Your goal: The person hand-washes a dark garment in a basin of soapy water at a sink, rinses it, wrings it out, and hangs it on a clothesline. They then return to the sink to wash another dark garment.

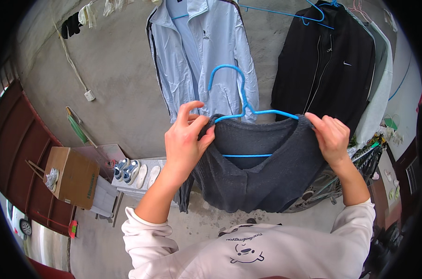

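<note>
A dark grey knit top (252, 185) with a V-shaped neck hangs on a blue clothes hanger (245, 101) in front of me. My left hand (186, 136) pinches the left shoulder of the top, beside the hanger's arm. At the other shoulder, my right hand (329, 136) grips the knit cloth near the hanger's right end. The hanger's hook stands up free, in front of a light blue jacket (211, 45). Its lower bar shows through the neck opening. One ribbed sleeve dangles at the lower left.
A black jacket (329, 66) and a pale garment (380, 83) hang at right. Socks (87, 15) hang at upper left. Shoes (130, 172) and insoles stand on a grey ledge (134, 193). A cardboard box (73, 178) is at left; a bicycle (366, 160) stands at right.
</note>
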A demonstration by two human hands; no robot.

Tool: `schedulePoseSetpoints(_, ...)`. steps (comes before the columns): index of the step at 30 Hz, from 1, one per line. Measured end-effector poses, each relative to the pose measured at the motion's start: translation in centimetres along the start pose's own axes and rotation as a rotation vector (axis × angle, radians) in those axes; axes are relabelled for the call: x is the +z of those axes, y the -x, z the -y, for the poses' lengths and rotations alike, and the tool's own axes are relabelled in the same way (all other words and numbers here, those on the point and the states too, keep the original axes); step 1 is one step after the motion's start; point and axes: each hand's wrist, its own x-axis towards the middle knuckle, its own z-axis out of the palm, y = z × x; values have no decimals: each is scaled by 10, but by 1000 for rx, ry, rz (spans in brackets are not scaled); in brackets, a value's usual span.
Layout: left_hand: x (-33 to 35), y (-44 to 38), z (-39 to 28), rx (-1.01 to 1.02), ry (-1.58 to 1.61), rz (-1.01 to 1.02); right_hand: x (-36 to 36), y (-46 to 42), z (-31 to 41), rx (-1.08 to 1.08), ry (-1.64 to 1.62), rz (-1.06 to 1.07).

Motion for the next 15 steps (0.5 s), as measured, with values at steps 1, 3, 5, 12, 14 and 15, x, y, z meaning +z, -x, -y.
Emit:
schedulePoseSetpoints(1, 6, -11, -4, 47, 24, 21, -15, -1, -8, 7, 71, -14)
schedulePoseSetpoints(3, 32, -32, -16, 121, 15, 1, -43, 1, -24, 80, 175, -22)
schedulePoseSetpoints(5, 63, -58, -33, 163, 21, -29, -74, 1, -38, 154, 275, -5)
schedulePoseSetpoints(12, 101, -132, -65, 84, 745, 9, -150, -37, -107, 140, 571, 34)
schedulePoseSetpoints(14, 102, -129, -69, 154, 631, -115, -148, -52, -122, 131, 685, 35)
schedulePoseSetpoints(15, 97, -124, -62, 171, 570, -103, -144, -64, -129, 123, 733, 23)
